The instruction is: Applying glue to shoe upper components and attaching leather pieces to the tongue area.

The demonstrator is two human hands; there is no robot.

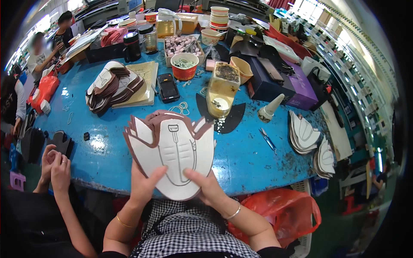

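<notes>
The blue table (103, 157) has a top scuffed with dark marks, most thickly at the right of the frame. At upper left of centre lies a tan board (148, 88), with a stack of brown and white pieces (112, 88) partly over it. A black handheld device (167, 89) lies just beside the board, near a red bowl (184, 74) and loose rubber bands (180, 107). Right of centre are a black sheet (236, 119), a pale cone (272, 108) and blue-handled cutters (269, 140); two stacks of white pieces (303, 134) lie farther right.

Workshop | stained blue worktable (241, 157) | stacked cut pieces (177, 150) | blue-handled tool (269, 141) | people (65, 36) nearby
</notes>
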